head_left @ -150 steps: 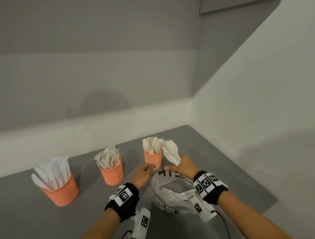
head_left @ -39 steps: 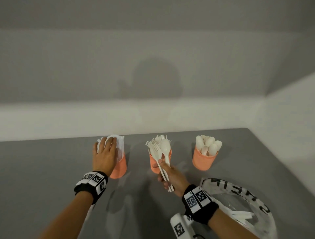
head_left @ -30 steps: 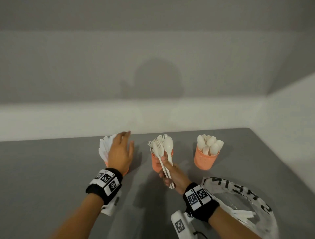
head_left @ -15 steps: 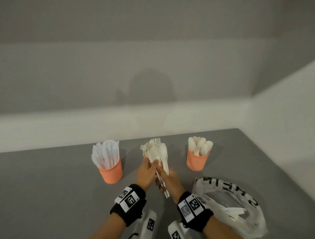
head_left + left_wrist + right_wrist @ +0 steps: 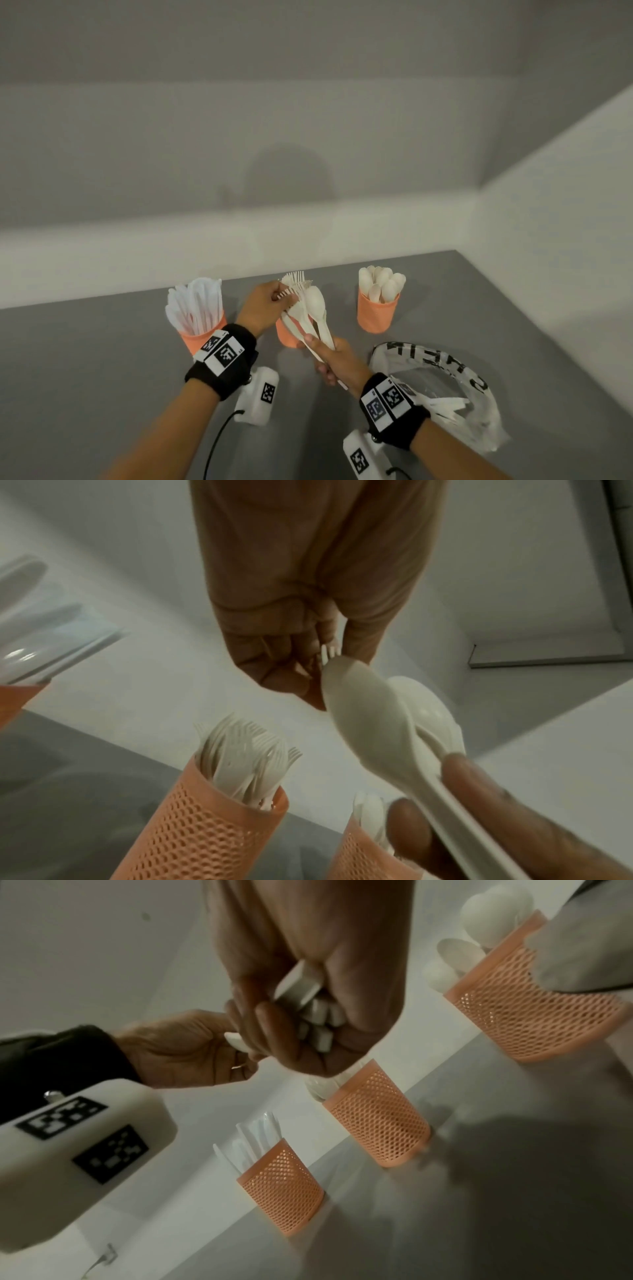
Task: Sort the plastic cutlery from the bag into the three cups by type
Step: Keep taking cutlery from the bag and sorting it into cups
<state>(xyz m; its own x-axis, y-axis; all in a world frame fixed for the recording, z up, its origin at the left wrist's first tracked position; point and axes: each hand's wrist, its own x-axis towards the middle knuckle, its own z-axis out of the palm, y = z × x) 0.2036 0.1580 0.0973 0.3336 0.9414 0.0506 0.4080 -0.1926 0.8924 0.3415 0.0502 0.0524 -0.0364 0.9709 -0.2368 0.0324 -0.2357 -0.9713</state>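
Grey table (image 5: 102,359), cutlery bunch (image 5: 310,315) in right grip (image 5: 337,359)

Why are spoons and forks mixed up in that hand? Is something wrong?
Nothing is spilled or broken. The right hand grips a mixed bunch of spoons and forks above the fork cup, and the left hand pinches one fork out of it. More cutlery lies in the bag.

Matt plastic spoon (image 5: 373,723), perforated mesh cup (image 5: 209,834), glossy crinkled bag (image 5: 455,387)
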